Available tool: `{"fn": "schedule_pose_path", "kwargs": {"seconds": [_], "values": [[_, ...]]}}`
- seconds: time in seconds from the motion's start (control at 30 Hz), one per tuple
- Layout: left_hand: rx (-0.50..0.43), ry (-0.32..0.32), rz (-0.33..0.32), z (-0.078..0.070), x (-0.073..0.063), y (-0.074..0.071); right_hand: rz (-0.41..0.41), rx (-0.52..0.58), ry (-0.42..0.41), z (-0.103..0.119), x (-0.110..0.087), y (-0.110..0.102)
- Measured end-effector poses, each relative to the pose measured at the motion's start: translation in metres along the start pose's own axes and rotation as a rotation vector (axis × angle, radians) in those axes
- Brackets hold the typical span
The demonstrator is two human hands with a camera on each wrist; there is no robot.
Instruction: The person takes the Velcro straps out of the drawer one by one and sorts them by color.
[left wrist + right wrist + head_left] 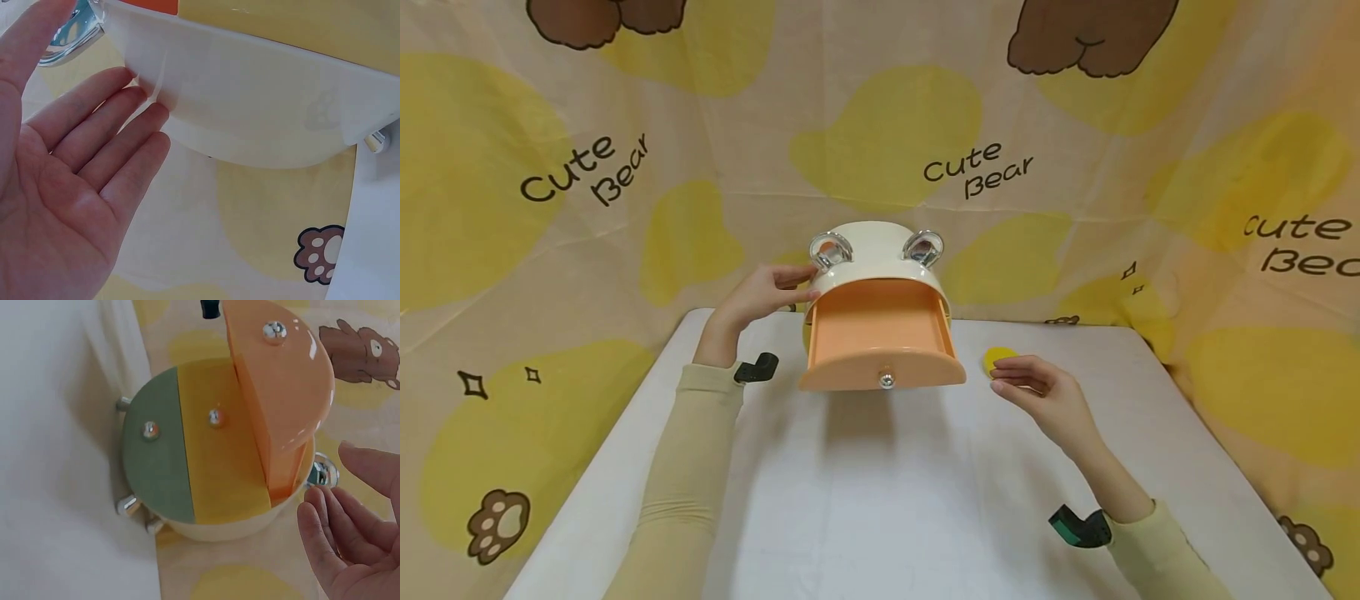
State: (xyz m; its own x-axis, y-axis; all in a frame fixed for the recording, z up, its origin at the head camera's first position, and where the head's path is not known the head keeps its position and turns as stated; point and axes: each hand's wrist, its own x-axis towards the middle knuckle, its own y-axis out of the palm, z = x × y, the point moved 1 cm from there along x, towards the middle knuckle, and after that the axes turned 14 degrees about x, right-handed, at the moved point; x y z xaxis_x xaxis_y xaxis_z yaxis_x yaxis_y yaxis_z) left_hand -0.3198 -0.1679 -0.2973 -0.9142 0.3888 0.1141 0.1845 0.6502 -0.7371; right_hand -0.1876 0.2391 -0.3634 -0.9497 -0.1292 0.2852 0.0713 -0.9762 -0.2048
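One hand, the left hand (pixel 756 293), is touching the side of a round cabinet (pixel 876 246) with its fingertips; its fingers are lying nearly straight and gripping nothing. On the other side, the right hand (pixel 1056 400) is hanging open, fingers softly bent and thumb standing apart, holding nothing.

The cabinet is standing on the white desk (pixel 850 517), between the two hands. It is showing three drawers. The orange drawer (pixel 880 317) on top is sticking far out, and its flat orange floor is showing. The yellow drawer (pixel 219 462) and the green drawer (pixel 156 469) below are sitting pushed in, so I cannot tell what they are holding. Each drawer is wearing one silver knob (pixel 887 380), making three.

Two silver ears (pixel 829 257) are poking up, one just beside the left hand. One yellow round thing (pixel 997 358) is peeking out by the right hand's fingertips; I cannot tell if they are touching.
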Motion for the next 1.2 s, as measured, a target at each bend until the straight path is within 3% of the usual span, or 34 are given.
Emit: {"fn": "schedule_pose_path", "kwargs": {"seconds": [0.4,0.77,0.9,1.0,1.2], "values": [[0.019,-0.001,-0.017,0.024,0.012,0.005,0.083,0.09,-0.066,0.019,-0.005,0.032],[0.01,0.005,-0.027,0.024,0.011,0.005,0.135,0.137,-0.047,0.024,-0.001,0.068],[0.009,-0.003,-0.031,0.024,0.011,0.005,0.137,0.158,-0.043,0.039,-0.002,0.083],[0.008,-0.002,-0.028,0.023,0.011,0.005,0.132,0.153,-0.035,0.051,-0.004,0.092],[0.013,0.005,-0.026,0.023,0.011,0.005,0.074,0.121,-0.073,0.053,-0.003,0.105]]}}
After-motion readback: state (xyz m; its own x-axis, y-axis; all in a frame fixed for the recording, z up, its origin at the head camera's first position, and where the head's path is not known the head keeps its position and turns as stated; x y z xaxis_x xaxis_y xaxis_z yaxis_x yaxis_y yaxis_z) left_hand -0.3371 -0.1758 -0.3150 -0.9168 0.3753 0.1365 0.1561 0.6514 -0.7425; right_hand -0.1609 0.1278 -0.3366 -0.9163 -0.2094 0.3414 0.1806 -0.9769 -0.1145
